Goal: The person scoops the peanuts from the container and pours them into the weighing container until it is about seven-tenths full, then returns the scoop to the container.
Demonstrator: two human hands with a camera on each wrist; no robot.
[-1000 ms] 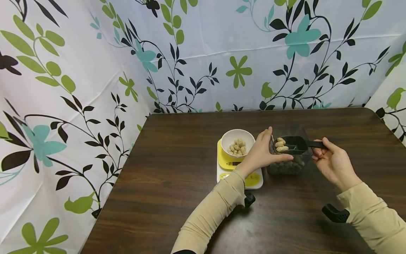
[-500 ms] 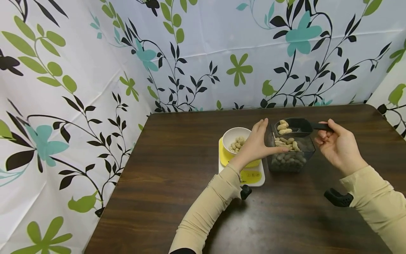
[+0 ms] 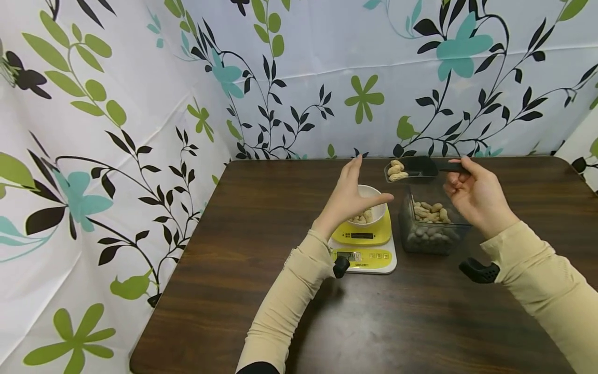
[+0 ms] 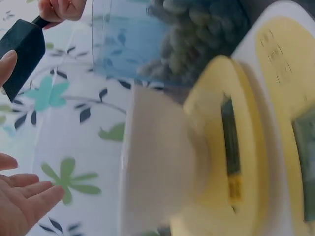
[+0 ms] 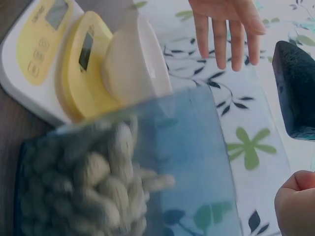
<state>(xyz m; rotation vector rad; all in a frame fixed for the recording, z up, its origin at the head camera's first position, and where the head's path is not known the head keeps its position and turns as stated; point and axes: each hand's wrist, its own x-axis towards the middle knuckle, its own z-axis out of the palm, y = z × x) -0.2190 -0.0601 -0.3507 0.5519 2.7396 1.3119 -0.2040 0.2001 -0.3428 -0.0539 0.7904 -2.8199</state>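
Observation:
My right hand (image 3: 478, 195) grips the handle of a black scoop (image 3: 422, 167), raised above the back of the clear bin. Some peanuts (image 3: 397, 170) in shell lie at the scoop's left end. Below it the clear bin (image 3: 432, 241) is partly filled with peanuts (image 5: 106, 191). My left hand (image 3: 345, 195) hovers above the white bowl, thumb and fingers spread, holding nothing. Peanuts lie in that white bowl (image 3: 371, 191), partly hidden by the hand. The bowl stands on a yellow and white kitchen scale (image 3: 385, 259), whose lit display is partly covered by a black wrist piece.
All of this stands on a dark brown wooden table (image 3: 224, 249). The bin is just right of the scale. A white curtain (image 3: 303, 67) with leaf and flower prints hangs behind the table and along its left side.
My left hand has left the bin's rim and moved left over the bowl. My right hand has lifted the scoop with its peanuts out of the bin and shifted it left.

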